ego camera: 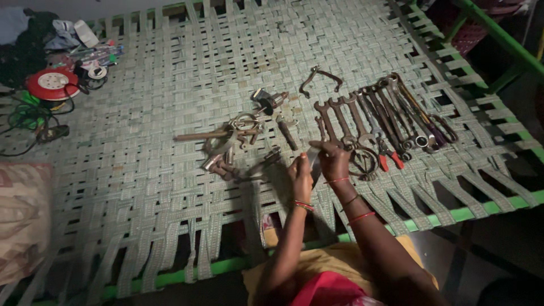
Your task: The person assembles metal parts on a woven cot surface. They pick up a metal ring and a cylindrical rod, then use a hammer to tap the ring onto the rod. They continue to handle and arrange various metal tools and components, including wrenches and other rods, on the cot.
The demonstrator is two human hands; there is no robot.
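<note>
Your left hand (301, 177) and right hand (334, 160) sit close together over the woven cot (170, 73), near its front green rail (187, 276). Both hands are curled closed on a small flat metal piece (313, 157) held between them just above the webbing; light is dim, so its kind cannot be told. Your right fingertips pinch its upper end, your left fingers close on its lower side. Red bangles show on both wrists. Just right of your right hand, a row of rusty spanners (351, 116) lies side by side on the cot, heads pointing away from you, with red-handled pliers (390, 158) at the near end of the row and a metal ring (364, 162) touching the spanners' lower ends. Further right, darker long tools (416, 116) continue the row. A bent clamp-like piece (320, 76) lies apart, beyond the spanners. Left of your hands, a loose heap of rusty fittings (232, 147) sits on the webbing, with a short dark rod (287, 135) between heap and spanners. Far left corner: a red cable reel (52, 84) and tangled wires (28, 122). A patterned cushion (22, 221) rests at the left edge.
</note>
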